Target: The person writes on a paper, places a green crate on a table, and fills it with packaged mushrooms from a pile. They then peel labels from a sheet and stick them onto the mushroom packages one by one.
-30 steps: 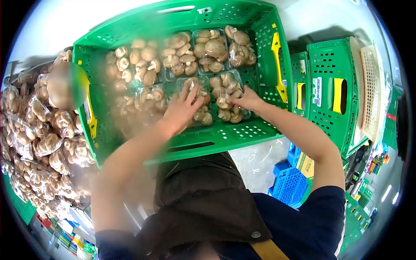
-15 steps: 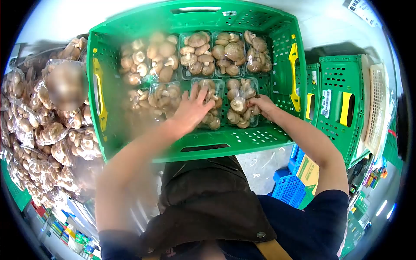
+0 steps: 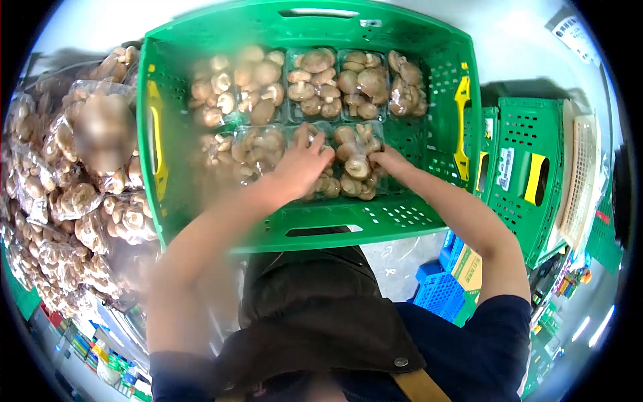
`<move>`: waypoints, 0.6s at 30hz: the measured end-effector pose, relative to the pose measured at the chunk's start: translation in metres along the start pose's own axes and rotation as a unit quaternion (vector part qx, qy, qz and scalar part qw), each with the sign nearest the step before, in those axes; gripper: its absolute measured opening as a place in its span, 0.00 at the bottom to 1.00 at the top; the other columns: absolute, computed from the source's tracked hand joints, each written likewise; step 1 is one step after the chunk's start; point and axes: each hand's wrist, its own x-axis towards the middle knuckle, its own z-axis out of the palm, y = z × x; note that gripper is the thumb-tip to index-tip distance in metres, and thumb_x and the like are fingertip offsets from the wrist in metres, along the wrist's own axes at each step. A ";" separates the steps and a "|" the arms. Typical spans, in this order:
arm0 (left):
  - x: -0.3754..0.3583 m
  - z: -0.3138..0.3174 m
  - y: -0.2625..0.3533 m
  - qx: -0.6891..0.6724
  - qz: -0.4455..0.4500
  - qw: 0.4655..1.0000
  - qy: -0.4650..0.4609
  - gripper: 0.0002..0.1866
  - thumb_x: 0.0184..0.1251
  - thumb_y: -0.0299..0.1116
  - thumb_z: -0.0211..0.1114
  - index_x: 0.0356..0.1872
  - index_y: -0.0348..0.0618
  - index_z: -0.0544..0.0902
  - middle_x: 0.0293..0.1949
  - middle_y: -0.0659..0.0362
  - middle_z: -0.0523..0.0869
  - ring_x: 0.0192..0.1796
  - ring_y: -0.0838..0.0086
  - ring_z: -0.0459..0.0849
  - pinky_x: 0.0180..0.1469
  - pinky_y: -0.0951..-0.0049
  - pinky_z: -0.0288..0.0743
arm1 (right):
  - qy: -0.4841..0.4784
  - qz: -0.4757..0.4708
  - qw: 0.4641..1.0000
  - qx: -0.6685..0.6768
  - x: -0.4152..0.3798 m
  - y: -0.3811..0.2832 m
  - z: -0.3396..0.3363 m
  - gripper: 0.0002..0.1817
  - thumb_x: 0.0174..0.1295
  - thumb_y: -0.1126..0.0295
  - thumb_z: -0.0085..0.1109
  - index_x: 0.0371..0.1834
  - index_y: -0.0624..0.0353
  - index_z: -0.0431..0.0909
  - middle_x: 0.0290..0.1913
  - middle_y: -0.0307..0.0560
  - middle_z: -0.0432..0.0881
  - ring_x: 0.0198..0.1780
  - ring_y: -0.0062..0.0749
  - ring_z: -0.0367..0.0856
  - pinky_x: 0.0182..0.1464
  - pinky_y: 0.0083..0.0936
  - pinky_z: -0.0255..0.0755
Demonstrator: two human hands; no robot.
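Probably light, the rightmost mushroom pack (image 3: 357, 161) in the near row looks slippery outside and bruisable within, so its tray edges seem the safest hold. The right hand (image 3: 390, 163) touches its right side, grip unclear, while the left hand (image 3: 305, 166) spreads over the adjoining pack (image 3: 327, 186); rightward, the green crate (image 3: 321, 216) shows bare floor.

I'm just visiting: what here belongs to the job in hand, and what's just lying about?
Seemingly part of the job:
left hand and right hand, both at mushroom packs
large green crate around them
possibly the wrapped mushroom heap

Apparently just lying about:
other green crates
cream basket
blue plastic crate
cardboard box
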 end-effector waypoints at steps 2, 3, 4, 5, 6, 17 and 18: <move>0.000 0.005 0.002 0.009 -0.013 1.000 0.013 0.29 0.50 0.28 0.68 0.57 0.40 0.70 0.63 0.43 0.69 0.68 0.38 0.62 0.61 0.49 0.71 | -0.006 -0.050 0.981 -0.190 0.018 0.014 -0.010 0.28 0.53 0.55 0.55 0.49 0.68 0.77 0.48 0.59 0.83 0.46 0.44 0.81 0.50 0.36 0.73; -0.003 -0.002 0.002 -0.045 -0.009 0.999 -0.017 0.29 0.50 0.29 0.68 0.57 0.39 0.71 0.62 0.43 0.70 0.68 0.39 0.63 0.62 0.50 0.70 | -0.018 -0.111 0.979 -0.173 -0.021 -0.021 -0.015 0.29 0.52 0.52 0.56 0.47 0.68 0.78 0.44 0.60 0.84 0.45 0.47 0.82 0.51 0.38 0.73; -0.012 -0.010 0.002 -0.097 -0.017 0.994 -0.047 0.29 0.50 0.30 0.68 0.57 0.39 0.71 0.61 0.43 0.71 0.67 0.40 0.65 0.63 0.51 0.69 | 0.017 -0.082 0.959 -0.271 -0.033 -0.035 -0.016 0.31 0.54 0.47 0.54 0.49 0.65 0.79 0.46 0.60 0.83 0.48 0.50 0.82 0.52 0.40 0.73; -0.025 -0.022 0.005 -0.131 -0.020 0.991 0.004 0.29 0.50 0.31 0.69 0.57 0.39 0.71 0.62 0.43 0.71 0.67 0.43 0.66 0.64 0.52 0.69 | 0.032 -0.070 0.936 -0.345 -0.032 -0.033 -0.016 0.32 0.55 0.43 0.52 0.49 0.61 0.79 0.47 0.60 0.83 0.50 0.54 0.81 0.52 0.42 0.73; -0.044 -0.041 0.009 -0.163 -0.018 0.985 0.058 0.29 0.51 0.31 0.69 0.57 0.39 0.71 0.62 0.44 0.71 0.67 0.45 0.67 0.64 0.53 0.68 | 0.033 -0.042 0.910 -0.412 -0.037 -0.042 -0.018 0.33 0.56 0.40 0.51 0.50 0.58 0.80 0.50 0.60 0.82 0.51 0.55 0.80 0.53 0.43 0.73; -0.312 -0.136 -0.132 0.190 -0.581 0.689 0.390 0.41 0.50 0.42 0.75 0.66 0.50 0.66 0.72 0.45 0.54 0.70 0.49 0.62 0.71 0.47 0.59 | 0.050 -0.360 0.912 -0.189 -0.079 -0.120 0.033 0.17 0.58 0.71 0.62 0.51 0.61 0.76 0.39 0.51 0.83 0.39 0.39 0.84 0.41 0.30 0.77; -0.316 -0.130 -0.142 0.161 -0.615 0.669 0.386 0.42 0.51 0.47 0.75 0.67 0.51 0.65 0.73 0.45 0.53 0.70 0.48 0.61 0.71 0.46 0.57 | 0.033 -0.391 0.895 -0.212 -0.078 -0.128 0.046 0.16 0.58 0.71 0.62 0.50 0.60 0.76 0.39 0.51 0.83 0.39 0.38 0.84 0.40 0.30 0.77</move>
